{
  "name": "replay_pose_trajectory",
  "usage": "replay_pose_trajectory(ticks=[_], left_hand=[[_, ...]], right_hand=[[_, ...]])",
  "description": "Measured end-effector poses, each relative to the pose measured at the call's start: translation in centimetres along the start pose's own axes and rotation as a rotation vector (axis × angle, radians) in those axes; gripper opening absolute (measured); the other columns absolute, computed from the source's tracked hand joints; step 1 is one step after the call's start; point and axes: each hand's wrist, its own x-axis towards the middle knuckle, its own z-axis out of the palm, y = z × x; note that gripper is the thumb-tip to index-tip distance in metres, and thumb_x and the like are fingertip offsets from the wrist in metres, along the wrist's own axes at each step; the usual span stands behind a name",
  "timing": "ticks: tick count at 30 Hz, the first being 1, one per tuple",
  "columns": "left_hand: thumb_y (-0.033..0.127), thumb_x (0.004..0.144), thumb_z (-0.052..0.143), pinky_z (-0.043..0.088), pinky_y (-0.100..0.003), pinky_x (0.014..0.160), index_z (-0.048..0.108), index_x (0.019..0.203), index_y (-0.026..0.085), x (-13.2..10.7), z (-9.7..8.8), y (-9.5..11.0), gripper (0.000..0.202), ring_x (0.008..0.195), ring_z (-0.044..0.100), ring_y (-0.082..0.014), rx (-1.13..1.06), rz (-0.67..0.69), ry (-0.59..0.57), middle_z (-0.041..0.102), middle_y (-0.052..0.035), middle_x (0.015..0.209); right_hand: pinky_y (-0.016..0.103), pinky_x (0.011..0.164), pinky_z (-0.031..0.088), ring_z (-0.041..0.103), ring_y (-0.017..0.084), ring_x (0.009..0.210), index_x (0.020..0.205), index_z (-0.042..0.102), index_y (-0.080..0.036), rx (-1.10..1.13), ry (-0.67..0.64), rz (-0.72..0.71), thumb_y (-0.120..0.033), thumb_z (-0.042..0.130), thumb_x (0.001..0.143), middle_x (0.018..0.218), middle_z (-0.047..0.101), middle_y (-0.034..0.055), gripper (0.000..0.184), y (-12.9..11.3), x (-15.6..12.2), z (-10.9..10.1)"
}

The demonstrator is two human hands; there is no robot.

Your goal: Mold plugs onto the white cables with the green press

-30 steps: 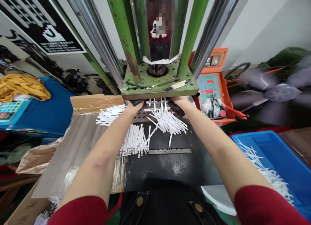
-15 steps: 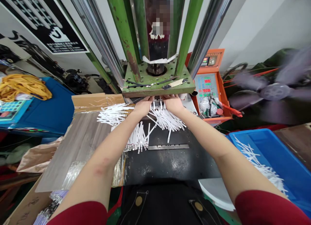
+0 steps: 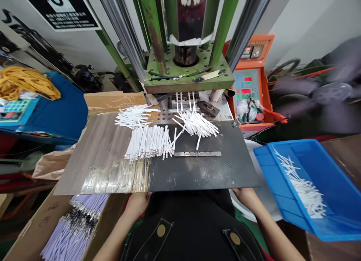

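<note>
My left hand (image 3: 137,204) and my right hand (image 3: 245,198) rest at the near edge of a black steel plate (image 3: 203,171), holding nothing visible. Several white strips with metal-tipped ends lie on it in loose piles, one (image 3: 148,142) at the middle left and one (image 3: 196,125) further back. A third pile (image 3: 132,116) lies on the perforated steel bed (image 3: 166,112) of a green press. A notched steel bar (image 3: 197,153) lies flat on the plate. Upright strips stand in the press mould (image 3: 183,100).
A blue plastic bin (image 3: 270,171) of white strips sits at the right. A box of lilac cables (image 3: 70,234) lies at the near left. The orange control box (image 3: 248,79) stands behind the press, and a blurred fan (image 3: 332,94) is at the far right.
Both hands have pulled back from the press bed to the plate's near edge. The view has tilted, and the press, plate and strips sit higher in the picture.
</note>
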Motion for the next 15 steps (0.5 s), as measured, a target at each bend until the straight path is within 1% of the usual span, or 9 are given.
replay_pose_trajectory(ticks=[1, 3, 4, 6, 8, 10, 12, 15], left_hand=[[0.017, 0.096, 0.04, 0.05, -0.034, 0.087, 0.072, 0.105, 0.017, 1.0, 1.1, -0.2, 0.033, 0.105, 0.069, -0.0278, 0.029, -0.047, 0.055, 0.074, -0.0157, 0.111], [0.016, 0.096, 0.041, 0.049, -0.032, 0.088, 0.071, 0.102, 0.017, 2.5, 2.3, -0.3, 0.03, 0.107, 0.069, -0.0262, 0.066, -0.048, 0.091, 0.073, -0.0156, 0.11], [0.016, 0.096, 0.04, 0.05, -0.031, 0.088, 0.07, 0.1, 0.017, 2.9, 2.6, -0.4, 0.03, 0.105, 0.069, -0.0251, 0.076, -0.034, 0.082, 0.073, -0.0146, 0.106], [0.017, 0.098, 0.037, 0.05, -0.031, 0.087, 0.07, 0.099, 0.019, 3.0, 2.8, -0.7, 0.033, 0.101, 0.07, -0.0237, 0.084, 0.0, 0.065, 0.073, -0.0124, 0.1], [0.018, 0.097, 0.038, 0.051, -0.034, 0.088, 0.069, 0.103, 0.021, 2.8, 3.0, -1.2, 0.032, 0.103, 0.069, -0.0252, 0.085, 0.032, 0.09, 0.073, -0.0113, 0.101], [0.018, 0.096, 0.04, 0.051, -0.037, 0.092, 0.067, 0.111, 0.021, 2.7, 3.2, -1.6, 0.031, 0.112, 0.067, -0.0276, 0.08, 0.051, 0.129, 0.072, -0.0131, 0.111], [0.019, 0.096, 0.04, 0.051, -0.038, 0.095, 0.065, 0.117, 0.019, 2.8, 3.5, -2.0, 0.032, 0.119, 0.063, -0.029, 0.068, 0.049, 0.148, 0.069, -0.016, 0.12], [0.02, 0.096, 0.038, 0.049, -0.043, 0.099, 0.062, 0.124, 0.02, 3.3, 3.9, -2.2, 0.036, 0.124, 0.06, -0.0319, 0.026, 0.054, 0.131, 0.068, -0.0171, 0.121]], right_hand=[[0.046, 0.067, 0.062, 0.074, 0.034, 0.08, 0.089, 0.075, -0.031, 0.003, 0.027, -0.002, -0.03, 0.042, 0.093, 0.075, 0.074, 0.0125, 0.033, 1.0, 0.1, 1.2], [0.049, 0.078, 0.061, 0.073, 0.036, 0.091, 0.086, 0.075, -0.033, -0.019, 0.061, -0.023, -0.033, 0.043, 0.092, 0.079, 0.074, 0.0155, 0.032, 2.6, 0.6, 2.6], [0.051, 0.082, 0.06, 0.072, 0.036, 0.093, 0.084, 0.074, -0.032, -0.029, 0.053, -0.031, -0.035, 0.044, 0.091, 0.082, 0.074, 0.0155, 0.031, 3.1, 0.8, 2.8], [0.054, 0.085, 0.059, 0.072, 0.035, 0.092, 0.082, 0.073, -0.028, -0.046, 0.023, -0.016, -0.037, 0.044, 0.09, 0.085, 0.075, 0.014, 0.032, 3.7, 0.9, 2.6], [0.053, 0.081, 0.061, 0.072, 0.032, 0.087, 0.078, 0.071, -0.024, -0.054, -0.029, 0.002, -0.04, 0.043, 0.09, 0.086, 0.075, 0.0132, 0.033, 3.8, 0.9, 1.9], [0.049, 0.077, 0.062, 0.071, 0.031, 0.082, 0.073, 0.068, -0.025, -0.047, -0.081, -0.009, -0.04, 0.044, 0.089, 0.084, 0.075, 0.0126, 0.033, 3.6, 1.1, 1.2], [0.048, 0.073, 0.062, 0.07, 0.031, 0.078, 0.066, 0.066, -0.026, -0.034, -0.094, -0.036, -0.039, 0.043, 0.09, 0.079, 0.074, 0.0122, 0.035, 3.4, 1.5, 0.6], [0.047, 0.067, 0.061, 0.067, 0.03, 0.068, 0.06, 0.061, -0.027, -0.018, -0.092, -0.068, -0.04, 0.042, 0.091, 0.068, 0.069, 0.0113, 0.039, 3.3, 2.0, 0.4]])
